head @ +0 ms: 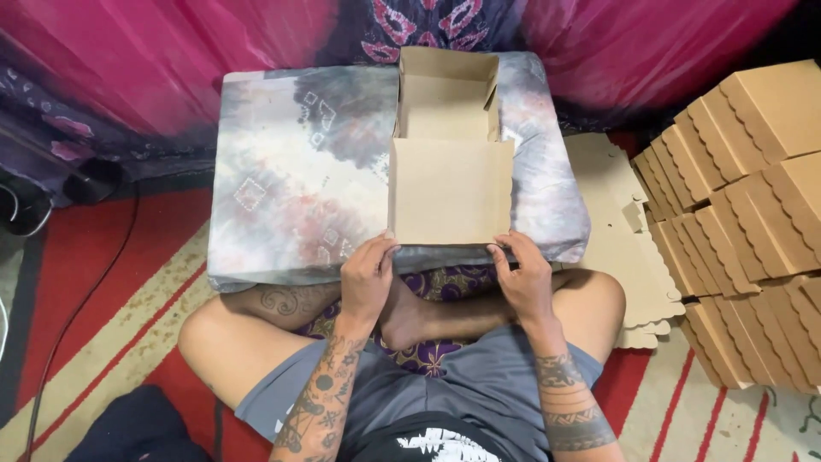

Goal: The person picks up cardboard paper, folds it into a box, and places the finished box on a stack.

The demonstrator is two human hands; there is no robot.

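A brown cardboard box point(449, 145) lies on a tie-dyed cushion point(299, 171), its tray part open at the far end and its flat lid panel stretched toward me. My left hand point(368, 278) pinches the near left corner of the lid panel. My right hand point(522, 274) pinches the near right corner. Both hands rest at the cushion's front edge, above my crossed legs.
Folded cardboard boxes point(753, 214) are stacked in rows at the right. A pile of flat, unfolded box blanks point(620, 239) lies between them and the cushion. Pink and purple fabric point(171, 60) hangs behind. A dark cable point(94, 282) runs over the red striped mat at left.
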